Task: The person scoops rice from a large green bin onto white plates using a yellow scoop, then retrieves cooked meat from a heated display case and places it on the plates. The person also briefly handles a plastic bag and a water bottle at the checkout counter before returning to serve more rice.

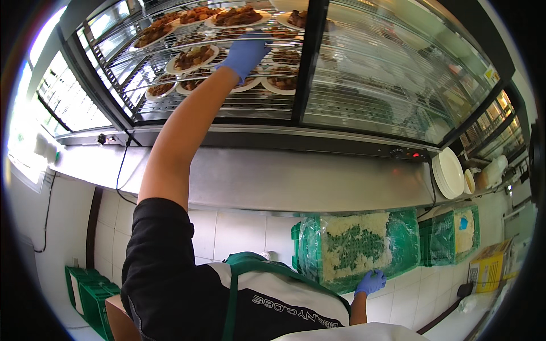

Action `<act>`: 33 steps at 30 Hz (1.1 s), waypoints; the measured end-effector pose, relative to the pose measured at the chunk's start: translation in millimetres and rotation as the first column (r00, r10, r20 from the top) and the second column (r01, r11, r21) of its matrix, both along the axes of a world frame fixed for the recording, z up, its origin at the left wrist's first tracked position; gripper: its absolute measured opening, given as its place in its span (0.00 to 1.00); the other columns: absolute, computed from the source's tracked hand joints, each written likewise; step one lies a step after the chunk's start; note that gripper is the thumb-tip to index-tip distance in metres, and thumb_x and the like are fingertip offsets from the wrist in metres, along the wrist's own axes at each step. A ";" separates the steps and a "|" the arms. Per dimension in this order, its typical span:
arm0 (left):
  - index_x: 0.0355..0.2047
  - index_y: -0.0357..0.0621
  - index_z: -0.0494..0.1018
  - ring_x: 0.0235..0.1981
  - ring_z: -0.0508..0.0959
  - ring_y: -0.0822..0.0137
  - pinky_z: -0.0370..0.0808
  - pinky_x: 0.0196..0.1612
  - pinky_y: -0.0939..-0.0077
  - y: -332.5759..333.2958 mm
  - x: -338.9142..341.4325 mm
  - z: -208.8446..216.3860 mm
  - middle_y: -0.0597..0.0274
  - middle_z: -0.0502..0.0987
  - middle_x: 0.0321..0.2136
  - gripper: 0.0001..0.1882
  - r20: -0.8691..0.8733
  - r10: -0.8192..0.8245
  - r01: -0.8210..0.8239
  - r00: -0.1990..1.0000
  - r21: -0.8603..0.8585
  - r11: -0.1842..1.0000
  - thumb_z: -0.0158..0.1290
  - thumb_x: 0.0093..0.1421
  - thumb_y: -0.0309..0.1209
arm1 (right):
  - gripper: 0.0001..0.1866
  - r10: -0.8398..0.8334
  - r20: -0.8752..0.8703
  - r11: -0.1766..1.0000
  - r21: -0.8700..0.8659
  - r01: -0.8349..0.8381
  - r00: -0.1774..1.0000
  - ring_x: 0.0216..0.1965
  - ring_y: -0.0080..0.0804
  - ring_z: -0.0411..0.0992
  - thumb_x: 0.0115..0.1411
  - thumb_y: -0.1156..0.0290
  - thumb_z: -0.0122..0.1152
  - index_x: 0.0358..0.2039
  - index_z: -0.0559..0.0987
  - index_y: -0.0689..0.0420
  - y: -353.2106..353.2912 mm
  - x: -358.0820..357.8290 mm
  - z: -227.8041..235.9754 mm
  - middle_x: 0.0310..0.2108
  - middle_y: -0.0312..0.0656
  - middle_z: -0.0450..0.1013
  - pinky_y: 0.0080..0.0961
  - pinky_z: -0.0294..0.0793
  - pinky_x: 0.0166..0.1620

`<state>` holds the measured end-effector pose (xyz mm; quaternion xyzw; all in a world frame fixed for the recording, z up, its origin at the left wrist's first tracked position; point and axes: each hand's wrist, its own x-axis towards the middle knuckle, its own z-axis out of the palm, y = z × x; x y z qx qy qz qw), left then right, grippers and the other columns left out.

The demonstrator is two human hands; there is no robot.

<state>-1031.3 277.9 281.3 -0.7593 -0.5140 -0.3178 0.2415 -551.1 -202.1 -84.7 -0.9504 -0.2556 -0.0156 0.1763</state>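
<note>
My left hand (245, 55) in a blue glove reaches through the open side of a glass warming cabinet, among plates of food on wire racks. Its fingertips are partly lost against the shelf and dishes, so a hold on anything does not show. Just left of it sits a white plate of chunky brown food (193, 58); to its lower right is another filled plate (281, 80). My right hand (371, 282), also gloved in blue, hangs low on the right with fingers loosely apart and no object seen in it. It appears beside a green crate (406, 241) lined with clear plastic.
A steel counter (296, 176) runs below the cabinet, whose right half is covered by a glass door (387, 74). Stacked white plates (449, 173) stand at the counter's right end. A second green crate (435, 238), a yellow box (489, 264) and dangling cords lie around.
</note>
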 end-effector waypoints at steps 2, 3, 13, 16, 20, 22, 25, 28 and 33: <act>0.34 0.41 0.75 0.33 0.78 0.53 0.75 0.37 0.61 32.8 0.2 0.2 0.51 0.76 0.30 0.08 -0.206 -0.022 0.039 0.978 0.081 0.996 0.54 0.55 0.31 | 0.09 0.007 0.014 1.000 -0.010 -0.007 1.000 0.49 0.48 0.61 0.50 0.72 0.60 0.33 0.75 0.55 -0.2 0.1 -1.5 0.44 0.46 0.66 0.42 0.64 0.48; 0.33 0.41 0.75 0.33 0.78 0.53 0.75 0.37 0.60 47.9 -3.0 -0.7 0.51 0.76 0.29 0.08 -0.306 -0.022 0.061 0.952 0.120 0.991 0.55 0.54 0.30 | 0.09 0.018 0.030 1.000 0.016 -0.018 0.999 0.49 0.49 0.61 0.50 0.71 0.60 0.33 0.75 0.55 -0.5 0.6 -3.6 0.44 0.47 0.66 0.42 0.64 0.48; 0.40 0.48 0.75 0.36 0.77 0.54 0.75 0.40 0.59 93.0 27.6 -7.2 0.51 0.76 0.33 0.10 -0.409 -0.022 0.039 0.912 0.034 0.999 0.52 0.58 0.31 | 0.06 0.018 0.061 0.999 0.045 -0.021 0.998 0.50 0.50 0.61 0.51 0.71 0.59 0.31 0.76 0.55 -2.5 3.5 -9.7 0.45 0.50 0.66 0.41 0.63 0.51; 0.40 0.48 0.75 0.35 0.77 0.54 0.75 0.40 0.59 96.3 27.3 -7.0 0.51 0.76 0.32 0.09 -0.402 -0.049 0.079 0.914 0.057 0.995 0.52 0.58 0.31 | 0.06 0.021 0.044 0.999 0.046 -0.023 0.999 0.49 0.50 0.61 0.51 0.71 0.59 0.30 0.76 0.55 -3.1 3.7 -8.2 0.45 0.50 0.66 0.41 0.63 0.50; 0.39 0.48 0.74 0.35 0.77 0.54 0.76 0.40 0.60 90.2 16.2 -5.8 0.52 0.76 0.32 0.09 -0.366 -0.134 0.181 0.921 0.097 0.979 0.51 0.58 0.31 | 0.06 0.052 0.072 0.996 0.064 -0.057 0.996 0.49 0.50 0.61 0.51 0.71 0.60 0.31 0.77 0.54 1.3 5.8 -10.3 0.45 0.49 0.67 0.41 0.63 0.49; 0.39 0.48 0.74 0.35 0.77 0.54 0.76 0.40 0.60 74.2 14.4 -9.3 0.53 0.76 0.32 0.08 -0.323 -0.170 0.194 0.931 0.044 0.980 0.51 0.58 0.30 | 0.07 0.024 0.045 0.997 0.073 -0.027 0.999 0.49 0.50 0.61 0.50 0.71 0.60 0.31 0.77 0.56 -0.2 4.6 -11.8 0.45 0.49 0.67 0.41 0.64 0.49; 0.37 0.44 0.73 0.36 0.79 0.58 0.77 0.37 0.67 -4.7 17.6 5.1 0.57 0.76 0.34 0.09 -0.281 -0.064 0.009 0.958 -0.191 0.982 0.50 0.55 0.25 | 0.07 0.014 0.028 0.997 0.072 -0.016 1.000 0.49 0.50 0.61 0.49 0.71 0.60 0.31 0.77 0.56 -5.4 7.3 -10.8 0.45 0.49 0.67 0.42 0.65 0.49; 0.31 0.46 0.70 0.29 0.78 0.61 0.77 0.31 0.71 -34.6 -10.5 6.1 0.61 0.74 0.26 0.05 -0.517 0.014 0.019 0.856 0.059 0.998 0.50 0.52 0.27 | 0.07 0.053 0.047 0.996 0.066 -0.057 0.997 0.48 0.50 0.62 0.49 0.71 0.61 0.30 0.77 0.55 -3.0 8.4 -13.6 0.44 0.48 0.67 0.42 0.65 0.48; 0.31 0.46 0.71 0.27 0.75 0.65 0.75 0.28 0.73 -88.3 -36.7 -3.2 0.63 0.70 0.24 0.08 -0.509 -0.029 0.149 0.860 0.197 0.969 0.53 0.48 0.27 | 0.06 0.074 0.087 0.994 0.077 -0.081 0.993 0.47 0.50 0.62 0.49 0.71 0.61 0.30 0.77 0.54 -5.2 11.6 -19.2 0.43 0.47 0.68 0.42 0.65 0.47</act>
